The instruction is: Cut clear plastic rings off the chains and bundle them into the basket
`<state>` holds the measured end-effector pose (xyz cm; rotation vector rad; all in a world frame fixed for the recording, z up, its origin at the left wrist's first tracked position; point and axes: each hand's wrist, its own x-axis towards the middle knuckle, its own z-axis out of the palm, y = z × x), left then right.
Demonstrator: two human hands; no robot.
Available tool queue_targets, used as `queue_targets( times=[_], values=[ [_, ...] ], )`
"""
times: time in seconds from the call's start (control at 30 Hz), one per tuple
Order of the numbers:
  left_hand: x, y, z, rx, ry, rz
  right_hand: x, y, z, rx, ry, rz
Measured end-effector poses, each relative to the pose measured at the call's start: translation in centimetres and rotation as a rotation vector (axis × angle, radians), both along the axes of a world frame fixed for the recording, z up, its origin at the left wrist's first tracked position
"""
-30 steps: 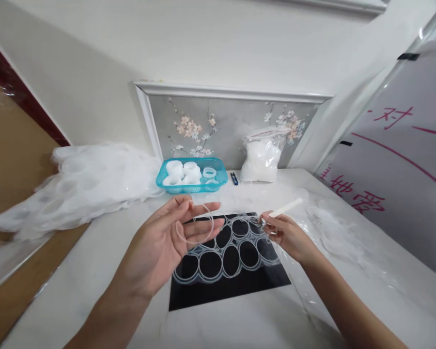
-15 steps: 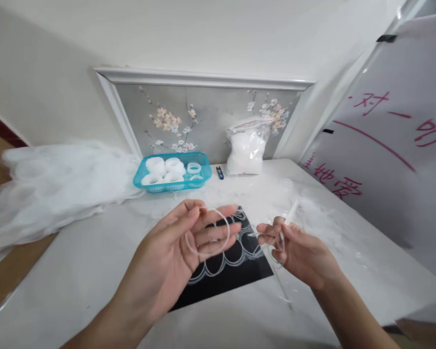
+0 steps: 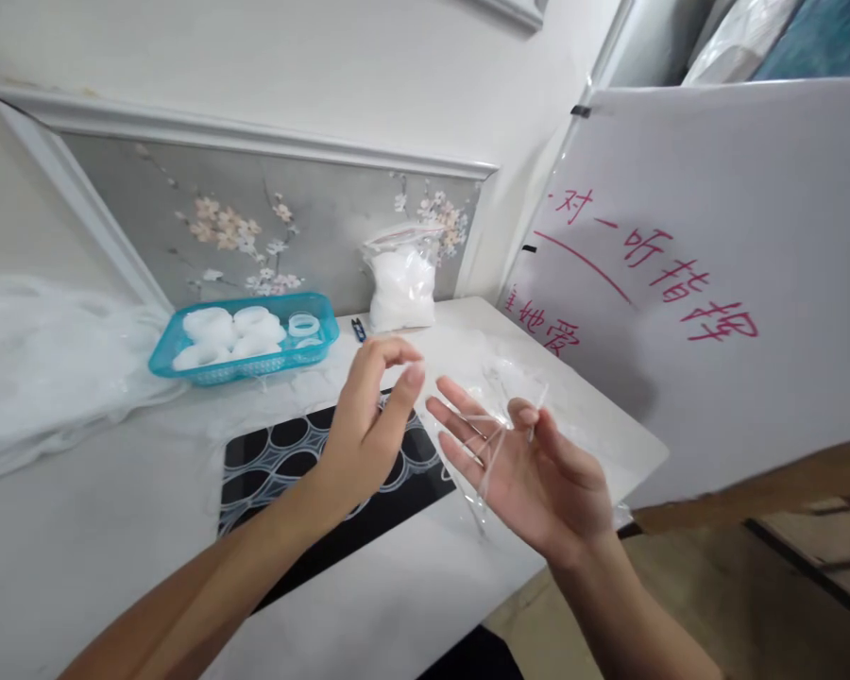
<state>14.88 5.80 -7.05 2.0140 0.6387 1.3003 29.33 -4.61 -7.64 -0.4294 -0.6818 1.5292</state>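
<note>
My left hand (image 3: pixel 365 425) is over the black patterned mat (image 3: pixel 262 482), its thumb and forefinger curved toward each other with a gap. I see nothing between them. To its right, my right hand (image 3: pixel 538 482) is palm up, its thumb and forefinger pinching thin white plastic loops (image 3: pixel 494 458) that hang across the other, spread fingers. A narrow white piece (image 3: pixel 544 395) sticks up by that pinch; its lower end is hidden. White ring outlines cover the mat. Behind it, a blue basket (image 3: pixel 245 370) holds white rolls and clear rings.
A zip bag (image 3: pixel 401 288) of white material stands against the wall, beside small dark-blue snips (image 3: pixel 358 330). Translucent white ringed sheets (image 3: pixel 57 368) lie heaped at the left. Clear plastic scraps (image 3: pixel 500 378) lie behind my right hand. A whiteboard (image 3: pixel 737 208) with red writing borders the table's right.
The view has swung right. The thin ring seen in my left hand no longer shows there. My right hand has turned palm up, with loops across its fingers, and the hands are closer together.
</note>
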Motion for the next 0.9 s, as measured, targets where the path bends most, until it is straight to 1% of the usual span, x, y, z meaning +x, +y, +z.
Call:
queue_targets(
  times=[0.07,0.13,0.2,0.27,0.37,0.47,0.53,0.6,0.7,0.77,0.8,0.83,0.9],
  values=[
    [-2.3,-1.8,0.1,0.193,0.157,0.061,-0.9,0.6,0.0,0.003,0.027,0.063],
    [-3.8,-3.2,0.0,0.269,0.353,0.129,-2.1,1.4,-0.1,0.001,0.036,0.102],
    [-4.8,-3.8,-0.5,0.267,0.483,0.202,-3.6,2.2,-0.6,-0.013,0.032,0.107],
    [-5.7,-3.8,-1.5,0.223,0.548,0.256,-5.1,2.9,-1.4,-0.042,0.032,0.112],
    [-7.4,-3.2,-3.5,0.144,0.618,0.302,-7.4,3.6,-3.2,-0.116,0.038,0.146],
    [-9.1,-2.8,-5.7,0.17,0.705,0.318,-9.2,3.7,-5.1,-0.198,0.026,0.181],
    [-10.0,-2.7,-6.7,0.212,0.752,0.301,-10.1,3.4,-6.1,-0.227,0.005,0.184],
    [-10.7,-2.6,-7.1,0.233,0.77,0.248,-10.7,3.0,-6.9,-0.242,0.011,0.193],
    [-11.6,-2.1,-6.4,0.245,0.78,0.086,-11.0,2.7,-7.5,-0.255,0.082,0.236],
    [-11.9,-1.9,-5.8,0.282,0.777,-0.038,-11.0,2.6,-7.8,-0.275,0.112,0.266],
    [-12.1,-1.8,-5.5,0.311,0.776,-0.072,-11.0,2.5,-8.0,-0.29,0.121,0.277],
    [-12.2,-1.7,-5.3,0.343,0.781,-0.083,-11.0,2.5,-8.1,-0.304,0.128,0.285],
    [-12.2,-1.6,-5.3,0.386,0.806,-0.048,-10.9,2.3,-8.3,-0.314,0.141,0.294]
  ],
)
